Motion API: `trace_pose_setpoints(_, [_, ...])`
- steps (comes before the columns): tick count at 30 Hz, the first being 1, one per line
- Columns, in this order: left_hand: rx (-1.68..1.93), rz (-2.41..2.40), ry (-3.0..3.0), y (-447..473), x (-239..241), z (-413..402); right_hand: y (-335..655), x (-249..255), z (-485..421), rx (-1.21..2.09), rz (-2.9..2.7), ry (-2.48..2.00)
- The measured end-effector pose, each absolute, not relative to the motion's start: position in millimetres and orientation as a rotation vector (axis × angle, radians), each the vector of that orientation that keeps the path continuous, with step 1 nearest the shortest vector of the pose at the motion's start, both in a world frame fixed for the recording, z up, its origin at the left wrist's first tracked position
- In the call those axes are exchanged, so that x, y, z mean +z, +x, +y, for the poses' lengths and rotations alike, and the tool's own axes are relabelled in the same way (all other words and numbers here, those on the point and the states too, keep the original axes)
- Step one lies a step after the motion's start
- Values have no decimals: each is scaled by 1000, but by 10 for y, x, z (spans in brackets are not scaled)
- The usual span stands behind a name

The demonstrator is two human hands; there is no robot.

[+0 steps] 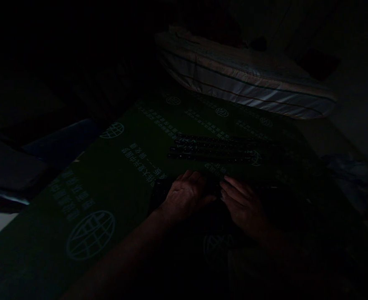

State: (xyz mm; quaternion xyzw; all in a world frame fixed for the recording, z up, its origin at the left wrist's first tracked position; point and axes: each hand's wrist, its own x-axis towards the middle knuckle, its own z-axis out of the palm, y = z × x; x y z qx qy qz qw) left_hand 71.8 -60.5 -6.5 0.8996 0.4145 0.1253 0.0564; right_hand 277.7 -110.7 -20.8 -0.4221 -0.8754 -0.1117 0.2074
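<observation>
In very dim light, my left hand [185, 193] rests on a black, flat thing [162, 189], its fingers bent down over the far side and its thumb stretched toward the right. My right hand [238, 202] lies on the same dark thing, with its fingers long and nearly flat. A small gap separates the two hands. Whether the dark thing is cloth or something else, I cannot make out. Beyond my hands, several thin dark strips with pale dots [202, 157] lie side by side.
Underneath is a green board [121, 208] printed with white globes and writing. A striped, padded mattress [249, 87] sits at its far end. A bluish crumpled thing [346, 166] is at the right, and dark blue shapes [65, 139] stand past the left edge.
</observation>
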Motion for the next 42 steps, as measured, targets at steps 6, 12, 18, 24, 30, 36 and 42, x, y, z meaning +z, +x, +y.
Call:
trace_pose_setpoints(6, [413, 1255, 2745, 724, -84, -602, 2735, -165, -1174, -356, -2477, -1190])
trace_pose_setpoints(12, [379, 1254, 2717, 720, -89, -598, 2706, -183, -1200, -404, -2502, -1198])
trace_pose_setpoints(18, [384, 1261, 2708, 719, -103, -599, 2714, -210, -1208, -340, -2427, -1254])
trace_pose_setpoints(24, [396, 1252, 2720, 728, -66, -592, 2756, -247, -1232, -344, -2319, -1268])
trace_pose_setpoints(30, [396, 1267, 2729, 722, -98, -593, 2750, -259, -1239, -267, -2331, -1275])
trace_pose_setpoints(36, [397, 1264, 2753, 722, -105, -586, 2759, -281, -1235, -271, -2306, -1272])
trace_pose_setpoints(42, [445, 1249, 2744, 711, -132, -581, 2763, -266, -1220, -219, -2194, -1258])
